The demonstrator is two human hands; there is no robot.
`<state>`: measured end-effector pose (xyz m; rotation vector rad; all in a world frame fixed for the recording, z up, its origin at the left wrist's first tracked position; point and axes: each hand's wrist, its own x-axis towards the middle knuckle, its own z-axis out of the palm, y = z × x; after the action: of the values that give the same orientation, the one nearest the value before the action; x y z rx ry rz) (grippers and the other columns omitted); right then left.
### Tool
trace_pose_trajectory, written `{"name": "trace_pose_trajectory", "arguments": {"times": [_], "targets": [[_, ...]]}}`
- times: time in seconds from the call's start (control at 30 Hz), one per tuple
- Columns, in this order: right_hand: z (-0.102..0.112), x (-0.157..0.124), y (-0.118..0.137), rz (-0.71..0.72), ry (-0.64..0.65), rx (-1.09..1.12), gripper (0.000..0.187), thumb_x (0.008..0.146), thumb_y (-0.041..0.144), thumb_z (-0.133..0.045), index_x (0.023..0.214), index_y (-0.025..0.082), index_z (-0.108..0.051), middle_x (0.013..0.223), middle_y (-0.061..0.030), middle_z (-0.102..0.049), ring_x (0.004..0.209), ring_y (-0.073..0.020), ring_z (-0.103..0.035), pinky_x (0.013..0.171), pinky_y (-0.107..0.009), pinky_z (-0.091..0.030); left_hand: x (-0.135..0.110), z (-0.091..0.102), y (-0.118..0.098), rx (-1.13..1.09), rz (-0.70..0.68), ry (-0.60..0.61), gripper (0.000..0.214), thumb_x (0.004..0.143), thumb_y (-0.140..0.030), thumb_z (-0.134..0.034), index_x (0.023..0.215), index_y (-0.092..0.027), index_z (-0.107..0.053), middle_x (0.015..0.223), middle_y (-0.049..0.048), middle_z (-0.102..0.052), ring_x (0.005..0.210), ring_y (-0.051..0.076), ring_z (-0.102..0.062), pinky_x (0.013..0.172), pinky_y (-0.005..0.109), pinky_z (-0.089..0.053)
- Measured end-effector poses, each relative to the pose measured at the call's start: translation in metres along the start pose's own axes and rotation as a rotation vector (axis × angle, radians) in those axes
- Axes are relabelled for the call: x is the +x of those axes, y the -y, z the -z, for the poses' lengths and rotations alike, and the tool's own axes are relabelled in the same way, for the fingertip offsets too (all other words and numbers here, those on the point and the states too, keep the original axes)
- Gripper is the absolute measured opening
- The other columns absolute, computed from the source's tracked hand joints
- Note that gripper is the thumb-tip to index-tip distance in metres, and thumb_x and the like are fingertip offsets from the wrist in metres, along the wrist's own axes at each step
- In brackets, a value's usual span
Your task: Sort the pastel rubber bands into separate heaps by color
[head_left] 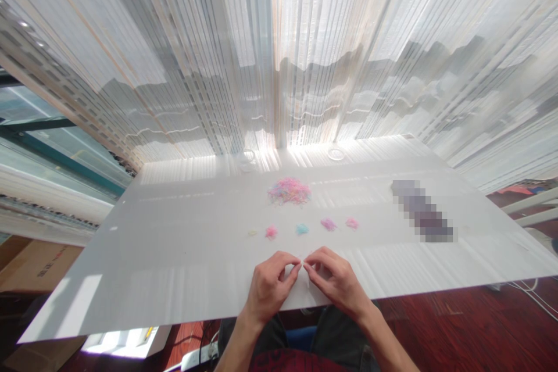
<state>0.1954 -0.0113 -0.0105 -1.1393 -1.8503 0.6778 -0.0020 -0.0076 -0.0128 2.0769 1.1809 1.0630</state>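
Observation:
My left hand and my right hand meet fingertip to fingertip just above the front part of the white table. Thumb and forefinger are pinched together on each hand; whatever they hold is too small to make out. Beyond them runs a row of small piles of thin coloured bits that look like tiny rubber bands: a yellow pile, a deep pink pile, a turquoise pile, a purple pile and a light pink pile. Behind the row lies a larger mixed-colour heap.
A pixelated dark object lies on the right of the table. Two clear round items, a left ring and a right ring, sit at the back edge by the sheer curtain. A cardboard box stands at the left.

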Motion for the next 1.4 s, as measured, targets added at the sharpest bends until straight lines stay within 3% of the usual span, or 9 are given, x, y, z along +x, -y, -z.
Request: {"name": "trace_pose_trajectory", "arguments": {"times": [0.57, 1.03, 1.17, 1.3, 1.4], "targets": [[0.001, 0.001, 0.003, -0.002, -0.03, -0.02, 0.012, 0.098, 0.02, -0.058, 0.089, 0.022, -0.066, 0.078, -0.0015, -0.066, 0.067, -0.015, -0.063, 0.066, -0.026, -0.052, 0.0, -0.001, -0.001, 0.002, 0.05, 0.004, 0.014, 0.101, -0.025, -0.058, 0.097, -0.019, -0.069, 0.088, 0.0043, -0.074, 0.065, 0.012, -0.062, 0.06, 0.021, -0.05], [0.001, 0.001, 0.003, -0.002, -0.024, -0.017, 0.015, 0.101, 0.024, -0.056, 0.092, 0.022, -0.068, 0.078, -0.0022, -0.065, 0.068, -0.0156, -0.064, 0.066, -0.027, -0.053, 0.001, -0.001, -0.001, 0.019, 0.072, -0.024, 0.017, 0.101, -0.027, -0.057, 0.095, -0.019, -0.07, 0.082, 0.0033, -0.073, 0.06, 0.011, -0.058, 0.058, 0.021, -0.049], [0.001, 0.001, 0.002, -0.011, -0.035, -0.016, 0.016, 0.101, 0.024, -0.055, 0.091, 0.022, -0.068, 0.078, -0.0025, -0.066, 0.068, -0.0161, -0.064, 0.066, -0.028, -0.053, 0.005, 0.018, 0.006, 0.062, 0.105, -0.119, 0.021, 0.1, -0.032, -0.058, 0.093, -0.019, -0.073, 0.081, 0.0028, -0.074, 0.056, 0.01, -0.057, 0.057, 0.021, -0.05], [0.001, 0.001, 0.001, -0.011, -0.045, -0.022, 0.017, 0.101, 0.024, -0.055, 0.089, 0.022, -0.067, 0.075, -0.0016, -0.065, 0.066, -0.0156, -0.062, 0.065, -0.027, -0.051, 0.014, 0.06, 0.03, 0.323, 0.09, -0.307, 0.023, 0.099, -0.036, -0.059, 0.095, -0.019, -0.075, 0.087, 0.0034, -0.075, 0.056, 0.01, -0.053, 0.062, 0.022, -0.05], [0.0, 0.002, 0.001, -0.009, -0.052, -0.019, 0.018, 0.101, 0.025, -0.055, 0.089, 0.022, -0.067, 0.075, -0.0016, -0.065, 0.065, -0.0155, -0.061, 0.064, -0.027, -0.051, 0.018, 0.084, 0.049, 0.462, 0.137, -0.357, 0.026, 0.098, -0.038, -0.058, 0.093, -0.02, -0.076, 0.088, 0.003, -0.073, 0.055, 0.01, -0.052, 0.061, 0.023, -0.048]]}}
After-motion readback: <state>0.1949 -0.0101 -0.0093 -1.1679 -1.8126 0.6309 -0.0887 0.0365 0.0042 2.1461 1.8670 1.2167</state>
